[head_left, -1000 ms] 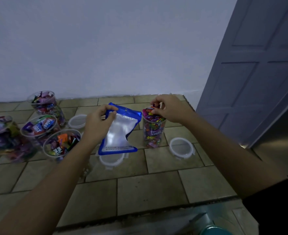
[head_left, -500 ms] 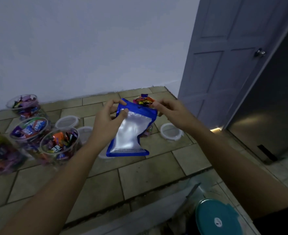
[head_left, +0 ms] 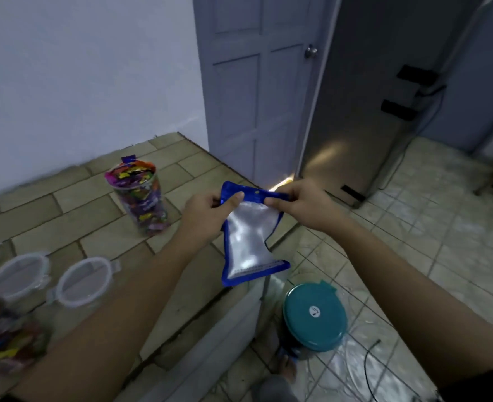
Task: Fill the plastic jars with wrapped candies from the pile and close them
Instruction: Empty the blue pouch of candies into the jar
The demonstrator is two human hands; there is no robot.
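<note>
Both hands hold an empty blue-edged clear pouch (head_left: 248, 242) by its top edge, over the counter's right corner. My left hand (head_left: 207, 213) pinches the top left of the pouch, and my right hand (head_left: 300, 204) pinches the top right. A tall plastic jar (head_left: 141, 198) heaped with wrapped candies stands open on the tiled counter, left of my hands. Another jar of candies (head_left: 4, 338) shows blurred at the bottom left. Three clear round lids lie on the counter at the left, the nearest lid (head_left: 83, 281) beside my left forearm.
The tiled counter (head_left: 65, 210) ends at an edge right under the pouch. Below it on the floor stands a teal-lidded bin (head_left: 315, 314). A grey door (head_left: 257, 82) and a steel fridge (head_left: 364, 111) stand to the right, with a dark cable (head_left: 370, 369) on the floor tiles.
My view has swung right toward the door and floor. My right hand left the jar's rim and took the pouch's top edge; both hands carried the pouch right, away from the jar.
</note>
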